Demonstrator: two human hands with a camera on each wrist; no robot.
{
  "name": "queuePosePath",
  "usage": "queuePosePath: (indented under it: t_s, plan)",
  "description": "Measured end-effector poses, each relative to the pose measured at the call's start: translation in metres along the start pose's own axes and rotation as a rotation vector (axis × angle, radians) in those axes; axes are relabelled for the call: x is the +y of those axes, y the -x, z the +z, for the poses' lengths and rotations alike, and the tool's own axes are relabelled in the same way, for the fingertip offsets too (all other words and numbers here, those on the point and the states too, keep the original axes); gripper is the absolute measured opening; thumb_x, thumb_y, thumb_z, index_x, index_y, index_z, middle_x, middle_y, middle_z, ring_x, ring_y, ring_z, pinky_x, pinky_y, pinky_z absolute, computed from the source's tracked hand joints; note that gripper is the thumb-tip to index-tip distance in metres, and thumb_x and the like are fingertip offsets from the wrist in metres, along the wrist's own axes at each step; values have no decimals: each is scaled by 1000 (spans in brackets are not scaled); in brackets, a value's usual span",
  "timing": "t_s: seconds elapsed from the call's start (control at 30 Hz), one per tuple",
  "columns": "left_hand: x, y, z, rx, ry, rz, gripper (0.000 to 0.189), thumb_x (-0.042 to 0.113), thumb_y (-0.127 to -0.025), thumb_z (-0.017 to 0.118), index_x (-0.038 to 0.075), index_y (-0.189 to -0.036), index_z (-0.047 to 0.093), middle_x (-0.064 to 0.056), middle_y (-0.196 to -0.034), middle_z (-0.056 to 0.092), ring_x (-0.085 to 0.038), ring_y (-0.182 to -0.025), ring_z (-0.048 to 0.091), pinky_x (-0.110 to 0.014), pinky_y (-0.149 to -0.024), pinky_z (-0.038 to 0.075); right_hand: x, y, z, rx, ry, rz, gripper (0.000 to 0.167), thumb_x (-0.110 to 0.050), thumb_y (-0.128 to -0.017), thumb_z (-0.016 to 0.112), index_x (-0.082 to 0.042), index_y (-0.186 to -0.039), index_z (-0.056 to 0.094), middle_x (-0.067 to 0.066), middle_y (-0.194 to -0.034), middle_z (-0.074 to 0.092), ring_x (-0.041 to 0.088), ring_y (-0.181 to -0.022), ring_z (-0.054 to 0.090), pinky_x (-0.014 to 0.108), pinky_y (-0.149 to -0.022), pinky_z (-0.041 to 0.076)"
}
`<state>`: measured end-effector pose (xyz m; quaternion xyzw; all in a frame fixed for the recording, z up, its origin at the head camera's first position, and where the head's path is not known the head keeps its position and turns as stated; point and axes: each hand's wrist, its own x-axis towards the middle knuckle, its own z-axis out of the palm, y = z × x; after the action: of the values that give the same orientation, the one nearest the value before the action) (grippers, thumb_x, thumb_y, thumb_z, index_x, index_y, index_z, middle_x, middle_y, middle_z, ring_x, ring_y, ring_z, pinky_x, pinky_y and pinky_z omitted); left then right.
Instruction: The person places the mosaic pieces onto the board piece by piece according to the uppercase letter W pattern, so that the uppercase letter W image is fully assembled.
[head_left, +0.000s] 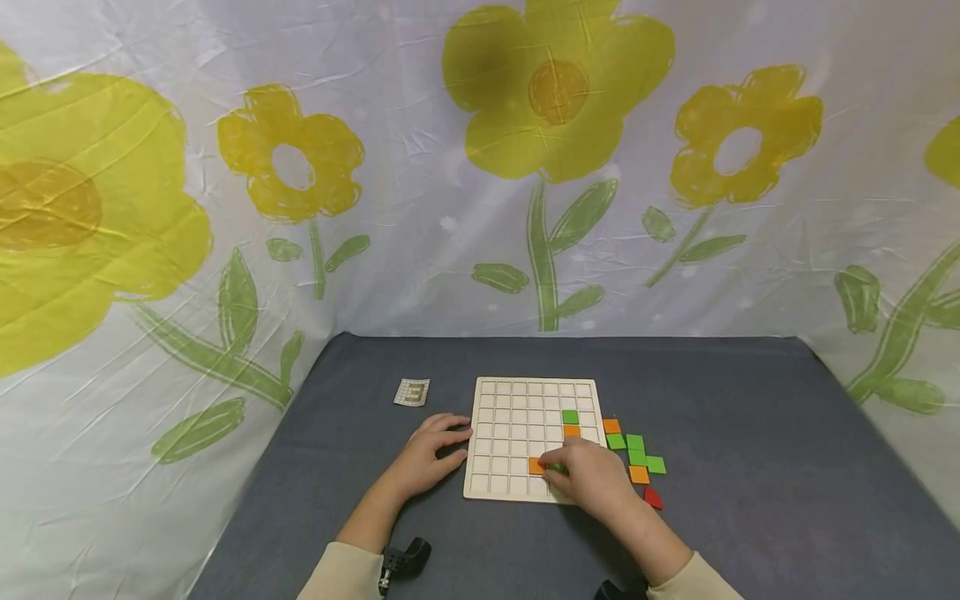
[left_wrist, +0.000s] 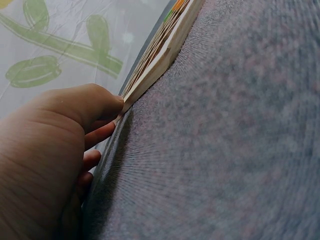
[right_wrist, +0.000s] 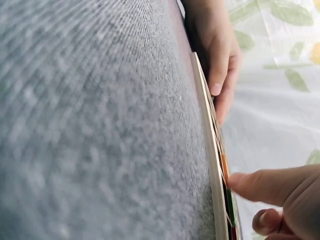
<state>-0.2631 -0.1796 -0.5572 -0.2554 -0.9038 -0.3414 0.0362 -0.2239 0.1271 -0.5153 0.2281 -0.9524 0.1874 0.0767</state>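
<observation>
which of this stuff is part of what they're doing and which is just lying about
Part of the job:
wooden grid board, touched by the left hand
green tile at the right hand's fingertips
orange tiles
red piece, probably
small printed card, probably

Just there:
dark cloth
flowered backdrop

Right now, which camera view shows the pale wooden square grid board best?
The head view: it looks down on the board, showing most cells, though the right hand covers some. The left wrist view shows an edge and foreshortened cells; the right wrist view, mainly a thin edge.
</observation>
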Motion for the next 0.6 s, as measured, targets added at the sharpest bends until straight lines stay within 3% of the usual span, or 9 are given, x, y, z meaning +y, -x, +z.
queuePosePath:
  t_s: [0.27,0.6]
  plan:
    - [2,0,-1,0,-1,-5,41,17,-97,73,3,-136,68,-9,-147,56,-37,-144,39,-61,-115,31,11,1,-14,11,-71,53,15,-24,-88,83,-21,-103,83,-11,-80,59,2,-62,48,23,-49,39]
    - [3,1,-1,4,1,-2,41,16,-97,73,3,-136,68,-9,-147,57,-37,-144,38,-61,-116,30,47,2,-39,5,-98,191,22,-21,-90,80,-17,-111,82,-6,-73,49,13,-62,42,30,-52,32]
